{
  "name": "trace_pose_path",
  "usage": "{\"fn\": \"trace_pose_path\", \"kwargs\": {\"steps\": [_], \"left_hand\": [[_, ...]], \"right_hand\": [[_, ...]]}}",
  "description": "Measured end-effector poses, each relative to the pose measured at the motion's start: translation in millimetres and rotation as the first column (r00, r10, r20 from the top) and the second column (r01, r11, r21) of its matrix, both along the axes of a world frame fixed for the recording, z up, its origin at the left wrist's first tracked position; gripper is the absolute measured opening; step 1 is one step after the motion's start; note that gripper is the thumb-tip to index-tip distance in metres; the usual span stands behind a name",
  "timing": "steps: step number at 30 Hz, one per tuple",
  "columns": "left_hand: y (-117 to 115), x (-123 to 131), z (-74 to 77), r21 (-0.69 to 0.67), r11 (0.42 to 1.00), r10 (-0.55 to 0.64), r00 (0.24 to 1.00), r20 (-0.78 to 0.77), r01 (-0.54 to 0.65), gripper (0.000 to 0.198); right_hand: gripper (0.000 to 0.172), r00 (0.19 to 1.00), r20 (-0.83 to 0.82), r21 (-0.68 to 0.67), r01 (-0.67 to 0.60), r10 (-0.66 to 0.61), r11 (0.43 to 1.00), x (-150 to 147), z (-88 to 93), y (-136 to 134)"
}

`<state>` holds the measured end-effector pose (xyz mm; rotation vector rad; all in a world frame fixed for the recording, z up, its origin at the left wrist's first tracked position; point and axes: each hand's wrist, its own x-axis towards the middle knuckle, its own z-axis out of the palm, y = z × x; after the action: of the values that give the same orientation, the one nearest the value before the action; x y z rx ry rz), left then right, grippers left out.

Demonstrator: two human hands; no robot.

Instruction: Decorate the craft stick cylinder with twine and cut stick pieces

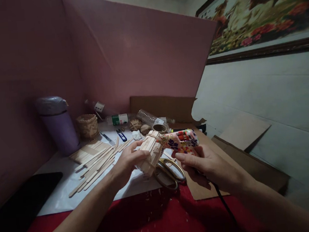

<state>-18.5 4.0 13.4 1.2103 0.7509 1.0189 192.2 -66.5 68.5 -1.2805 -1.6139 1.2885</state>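
My left hand (pixel 130 159) is closed around a bundle of wooden craft sticks (pixel 149 145) set side by side around a small container, with twine near its upper end. In my right hand (pixel 198 162) is a flower-patterned hot glue gun (pixel 182 140), gripped by the handle, with a black cord (pixel 223 200) trailing down. Its nozzle points left and meets or overlaps the upper edge of the bundle; I cannot tell if they touch. Gold-handled scissors (pixel 182 171) lie below the two hands, partly hidden by the bundle.
Loose craft sticks (pixel 94 170) lie on white paper (pixel 53 191) beside a purple tumbler (pixel 59 128) and woven basket (pixel 87 126). Behind are plastic bottles (pixel 147 117), twine balls (pixel 135 124), a tape roll (pixel 160 128) and a blue cutter (pixel 122 135). Cardboard (pixel 195 188) lies right, over red cloth (pixel 142 221).
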Motion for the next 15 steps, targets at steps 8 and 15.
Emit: {"fn": "trace_pose_path", "kwargs": {"steps": [8, 15], "left_hand": [[3, -1, -3.7, -0.049, 0.999, -0.019, 0.999, 0.032, 0.02, 0.046], [3, -3, 2.4, -0.066, 0.996, 0.058, 0.998, 0.039, -0.056, 0.045]], "right_hand": [[0.037, 0.978, -0.198, 0.319, 0.134, -0.072, 0.938, 15, -5.0, -5], [0.042, 0.836, 0.163, 0.412, 0.425, -0.524, 0.806, 81, -23.9, 30]]}}
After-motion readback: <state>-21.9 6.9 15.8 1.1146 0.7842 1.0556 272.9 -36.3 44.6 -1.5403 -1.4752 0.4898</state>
